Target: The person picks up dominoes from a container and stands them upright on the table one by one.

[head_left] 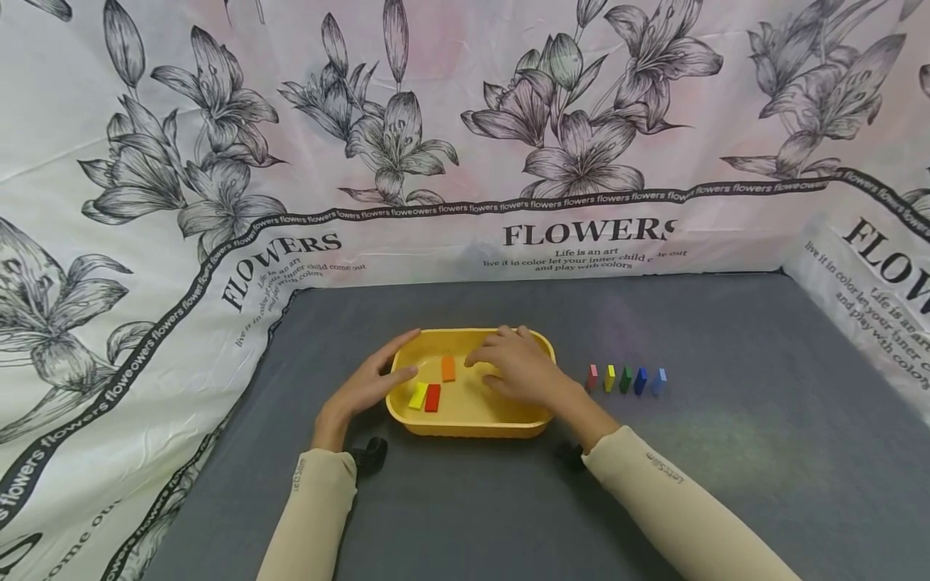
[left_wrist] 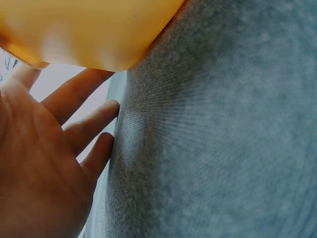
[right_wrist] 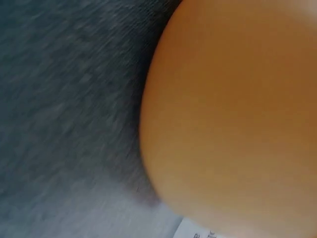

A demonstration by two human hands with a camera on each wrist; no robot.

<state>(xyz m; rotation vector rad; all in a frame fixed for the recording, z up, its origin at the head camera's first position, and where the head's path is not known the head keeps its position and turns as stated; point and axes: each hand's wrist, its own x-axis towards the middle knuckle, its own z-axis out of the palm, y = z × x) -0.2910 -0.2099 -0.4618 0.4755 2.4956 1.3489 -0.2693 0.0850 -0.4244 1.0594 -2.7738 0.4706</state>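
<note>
A yellow plastic tub (head_left: 475,431) sits on the grey table. My left hand (head_left: 363,383) is at its left end, thumb over the rim and spread, fairly straight fingers along the outside. The left wrist view shows those fingers beside the tub wall (left_wrist: 99,34). Inside the tub lie an orange block (head_left: 448,369), a yellow block (head_left: 417,395) and a red block (head_left: 432,398). My right hand (head_left: 517,369) reaches over the right part of the tub, fingers bent downward, thumb apart from the index finger. No block shows in it. Only the tub's outer wall (right_wrist: 233,114) and table fill the right wrist view.
Right of the tub, several thin blocks stand upright in a row: pink-red (head_left: 592,377), yellow (head_left: 609,378), green (head_left: 626,379), dark blue (head_left: 640,381) and light blue (head_left: 659,382). A flower-printed cloth (head_left: 436,242) hangs behind the table (head_left: 450,508) and along its sides.
</note>
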